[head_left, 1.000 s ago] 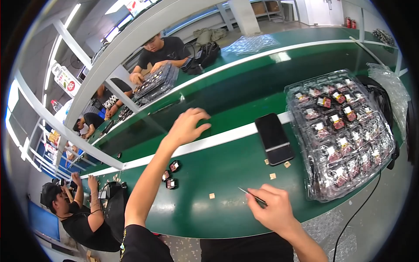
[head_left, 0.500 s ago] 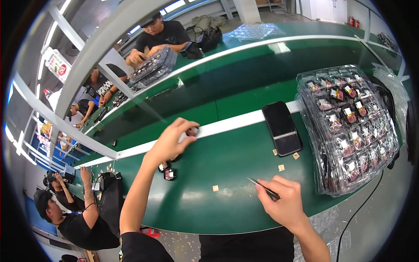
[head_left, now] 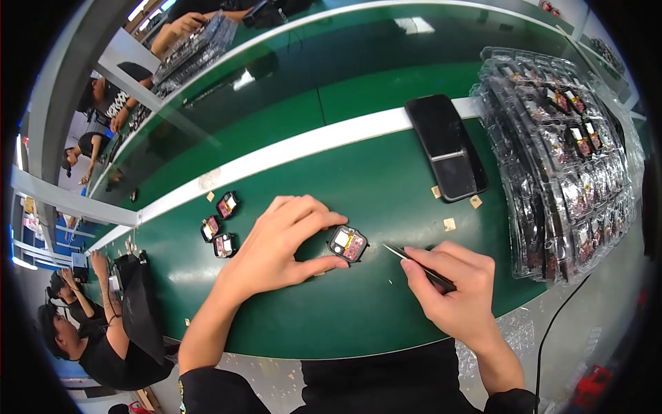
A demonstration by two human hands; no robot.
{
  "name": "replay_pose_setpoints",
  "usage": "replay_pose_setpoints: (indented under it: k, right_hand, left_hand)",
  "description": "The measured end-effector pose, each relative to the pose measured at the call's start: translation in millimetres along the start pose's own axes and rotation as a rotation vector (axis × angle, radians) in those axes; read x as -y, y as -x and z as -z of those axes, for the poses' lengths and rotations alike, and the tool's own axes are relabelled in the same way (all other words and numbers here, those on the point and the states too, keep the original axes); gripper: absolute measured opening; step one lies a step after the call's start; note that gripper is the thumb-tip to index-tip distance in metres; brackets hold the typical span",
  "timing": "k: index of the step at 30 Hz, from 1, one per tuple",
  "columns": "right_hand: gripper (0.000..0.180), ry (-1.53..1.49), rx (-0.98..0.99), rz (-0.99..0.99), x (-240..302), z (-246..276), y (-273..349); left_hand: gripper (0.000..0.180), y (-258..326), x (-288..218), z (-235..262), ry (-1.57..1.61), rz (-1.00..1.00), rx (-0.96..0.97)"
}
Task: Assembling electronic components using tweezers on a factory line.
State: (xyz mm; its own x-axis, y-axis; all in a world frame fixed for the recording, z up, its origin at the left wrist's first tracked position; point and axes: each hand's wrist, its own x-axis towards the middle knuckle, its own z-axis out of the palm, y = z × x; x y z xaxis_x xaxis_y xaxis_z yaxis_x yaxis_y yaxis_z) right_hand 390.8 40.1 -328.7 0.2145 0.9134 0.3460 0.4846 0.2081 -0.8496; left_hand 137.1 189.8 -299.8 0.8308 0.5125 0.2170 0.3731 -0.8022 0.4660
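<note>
My left hand (head_left: 279,241) pinches a small square watch case (head_left: 347,245) between thumb and forefinger, flat on the green tabletop. The case is dark-rimmed and open, with a white block and a reddish circuit board showing inside. My right hand (head_left: 458,283) grips thin dark tweezers (head_left: 441,280), whose pale tips point left toward the case and stay apart from it. Beyond my left wrist lie three similar watch cases (head_left: 224,245) in a loose cluster. Part of a small tan square peeks out below my left thumb.
A black phone-like device (head_left: 448,148) lies at the back right, with small tan squares (head_left: 449,224) near it. Stacked clear plastic trays (head_left: 565,179) of watch parts fill the right side. A white strip (head_left: 289,147) crosses behind. Other people work at the left and far side.
My left hand has come nearer and to the right, bringing a watch case down in front of the tweezers. The view has tilted downward. My right hand still holds the tweezers.
</note>
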Motion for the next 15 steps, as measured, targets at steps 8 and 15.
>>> replay_pose_setpoints:
  k: [8, 15]
  right_hand:
    - [0.02, -0.069, 0.027, -0.018, 2.5, 4.1, -2.6]
    - [0.022, -0.105, 0.156, 0.006, -1.9, 10.8, -1.5]
  left_hand:
    - [0.059, 0.5, -3.2, -9.8, 0.087, -0.007, 0.021]
    - [0.062, 2.1, -16.0, -18.9, 0.18, 0.007, 0.08]
